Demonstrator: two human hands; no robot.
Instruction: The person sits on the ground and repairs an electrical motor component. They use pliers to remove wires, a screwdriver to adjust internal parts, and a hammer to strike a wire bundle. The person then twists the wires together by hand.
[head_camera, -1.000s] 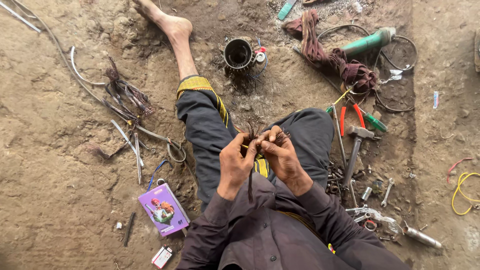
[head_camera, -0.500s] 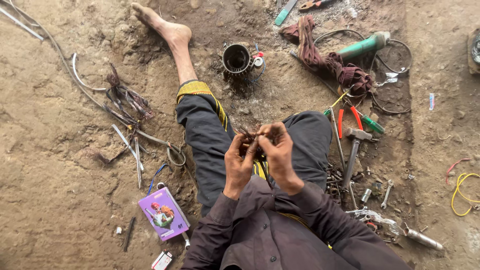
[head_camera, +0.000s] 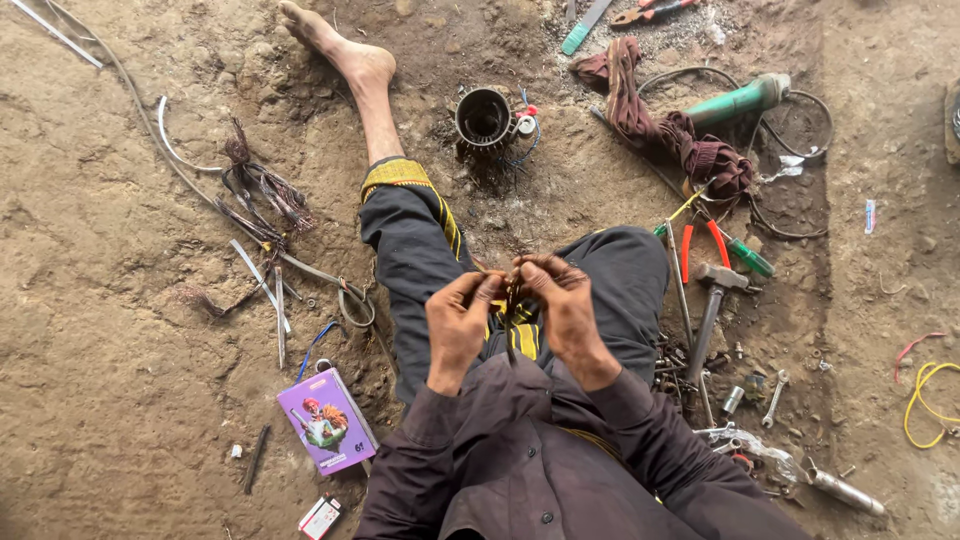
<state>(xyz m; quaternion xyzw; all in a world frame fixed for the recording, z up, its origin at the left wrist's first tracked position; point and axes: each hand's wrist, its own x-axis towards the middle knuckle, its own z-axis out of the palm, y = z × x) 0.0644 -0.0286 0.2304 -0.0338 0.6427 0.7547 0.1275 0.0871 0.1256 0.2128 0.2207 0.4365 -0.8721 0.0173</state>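
Down on the bare dirt floor (head_camera: 120, 400) I sit with one leg stretched out, and my left hand (head_camera: 458, 325) and right hand (head_camera: 566, 312) are drawn together over my lap, fingertips pinched on a small bundle of thin dark wire strands (head_camera: 511, 293) held between them, above my knees. Whether each hand is fully clamped on it or only twisting it, I cannot tell; the strands are too fine.

Largest around me: the maroon cloth (head_camera: 680, 140) knotted beside a green-handled tool (head_camera: 740, 100), then the round metal motor housing (head_camera: 485, 118) past my knee, then the hammer (head_camera: 708, 312) and red-handled pliers (head_camera: 700, 245) to my right, with loose bolts and a small spanner (head_camera: 776, 395) scattered near them.

I judge the risk is the strands themselves: pinched this tightly, a stiff end could prick a fingertip or snap if I twist too hard, and a dropped piece would vanish into the dirt. The heap of cut wire scraps (head_camera: 255, 195) to my left lies close to my bare leg.

Packages: a purple rectangular carton (head_camera: 326, 420) with a colourful picture lies flat by my left elbow, and a smaller white and red packet (head_camera: 320, 517) sits just below it.
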